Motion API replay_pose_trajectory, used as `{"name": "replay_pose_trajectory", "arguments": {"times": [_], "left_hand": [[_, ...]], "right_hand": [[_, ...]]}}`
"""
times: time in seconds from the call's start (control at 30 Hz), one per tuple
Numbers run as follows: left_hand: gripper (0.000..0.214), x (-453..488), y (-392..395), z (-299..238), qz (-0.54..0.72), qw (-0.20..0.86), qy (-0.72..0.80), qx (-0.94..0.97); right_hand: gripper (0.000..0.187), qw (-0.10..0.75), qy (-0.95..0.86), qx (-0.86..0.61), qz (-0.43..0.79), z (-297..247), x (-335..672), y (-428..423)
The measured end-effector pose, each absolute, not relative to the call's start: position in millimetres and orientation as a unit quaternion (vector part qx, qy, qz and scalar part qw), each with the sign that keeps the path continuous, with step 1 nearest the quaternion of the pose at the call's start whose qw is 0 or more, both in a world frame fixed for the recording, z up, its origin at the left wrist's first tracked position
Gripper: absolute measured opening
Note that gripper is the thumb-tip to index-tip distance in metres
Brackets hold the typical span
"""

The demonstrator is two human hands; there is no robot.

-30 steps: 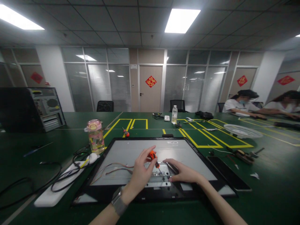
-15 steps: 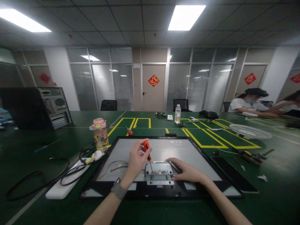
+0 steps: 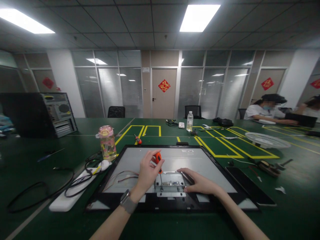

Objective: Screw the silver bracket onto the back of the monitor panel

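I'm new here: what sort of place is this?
Probably an office doubling as a workshop: glass partitions line the back, a computer case stands on the table, and the left hand holds a screwdriver.

hands, forearms: bare | left wrist: watch, grey band, dark rounded case

A desktop computer tower stands at the left of the green table, and a pink-lidded drinking bottle sits nearer. Farther off I see a clear plastic bottle near coiled black cable. Someone in a white top sits at the right; a red diamond decoration hangs on the door.
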State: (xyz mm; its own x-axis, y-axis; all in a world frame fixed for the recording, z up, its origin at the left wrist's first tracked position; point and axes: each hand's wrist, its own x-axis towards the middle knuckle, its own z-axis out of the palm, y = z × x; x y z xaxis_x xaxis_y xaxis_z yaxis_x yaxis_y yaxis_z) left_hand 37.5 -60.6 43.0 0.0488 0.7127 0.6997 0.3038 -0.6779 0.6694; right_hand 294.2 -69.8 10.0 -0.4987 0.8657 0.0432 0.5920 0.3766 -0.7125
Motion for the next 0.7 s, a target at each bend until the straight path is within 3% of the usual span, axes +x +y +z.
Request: {"name": "replay_pose_trajectory", "arguments": {"times": [0.7], "left_hand": [[0.029, 36.1, -60.6, 44.8, 0.592, 0.150, 0.343, 0.714]], "right_hand": [[0.078, 0.198, -0.799, -0.464, 0.328, 12.8, 294.7, -71.5]]}}
